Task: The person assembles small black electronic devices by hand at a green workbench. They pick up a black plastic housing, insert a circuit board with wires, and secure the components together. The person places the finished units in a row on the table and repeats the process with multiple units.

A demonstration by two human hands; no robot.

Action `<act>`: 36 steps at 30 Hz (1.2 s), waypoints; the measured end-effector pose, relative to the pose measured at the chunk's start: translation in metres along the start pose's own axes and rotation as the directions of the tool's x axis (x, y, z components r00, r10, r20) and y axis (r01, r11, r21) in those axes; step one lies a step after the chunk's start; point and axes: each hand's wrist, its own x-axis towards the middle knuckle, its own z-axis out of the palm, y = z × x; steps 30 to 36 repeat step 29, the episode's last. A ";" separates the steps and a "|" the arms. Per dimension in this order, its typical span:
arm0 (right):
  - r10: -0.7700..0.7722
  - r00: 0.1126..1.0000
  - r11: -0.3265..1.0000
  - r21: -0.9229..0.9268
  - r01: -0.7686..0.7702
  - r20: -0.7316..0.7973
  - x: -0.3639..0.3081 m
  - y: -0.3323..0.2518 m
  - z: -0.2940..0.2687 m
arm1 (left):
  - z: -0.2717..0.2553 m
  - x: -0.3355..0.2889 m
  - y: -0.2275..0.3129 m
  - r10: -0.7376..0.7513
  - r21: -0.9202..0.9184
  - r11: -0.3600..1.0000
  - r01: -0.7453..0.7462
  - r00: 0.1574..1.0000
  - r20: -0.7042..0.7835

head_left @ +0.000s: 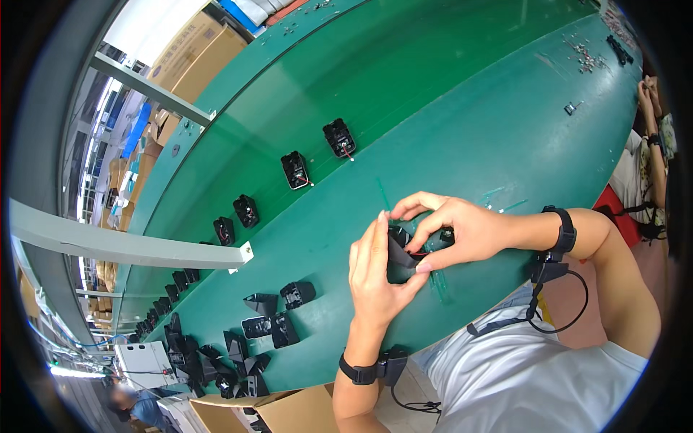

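Note:
Between my two hands is a black plastic housing (399, 254), held low over the green bench. My left hand (372, 274) wraps its left side, fingers upright along the wall and thumb beneath. From the right, my right hand (465, 229) reaches over it with bent fingers. A thin red wire (419, 254) shows by the right thumb and fingertips. Whether those fingers pinch the wire or only the housing cannot be made out. The inside of the housing is mostly hidden. A small round black part (447, 234) shows partly behind the right fingers.
Black housings with wires (295, 170) line the green conveyor belt (289, 108) beyond the bench. Loose black shells (280, 328) and a heap of them (188, 353) lie left. Small metal parts (586, 58) sit far right. A cardboard box (303, 411) stands below the bench edge.

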 end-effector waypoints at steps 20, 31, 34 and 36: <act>0.272 0.878 0.449 0.756 -0.477 0.393 0.000 0.012 -0.020 | 0.003 0.008 0.010 -0.013 -0.134 0.991 -0.012 0.983 -0.181; 0.336 0.896 0.536 0.723 -0.436 0.291 -0.003 0.017 -0.022 | 0.004 0.011 0.006 -0.036 -0.131 0.991 0.014 0.986 -0.164; 0.336 0.896 0.536 0.723 -0.436 0.291 -0.003 0.017 -0.022 | 0.004 0.011 0.006 -0.036 -0.131 0.991 0.014 0.986 -0.164; 0.336 0.896 0.536 0.723 -0.436 0.291 -0.003 0.017 -0.022 | 0.004 0.011 0.006 -0.036 -0.131 0.991 0.014 0.986 -0.164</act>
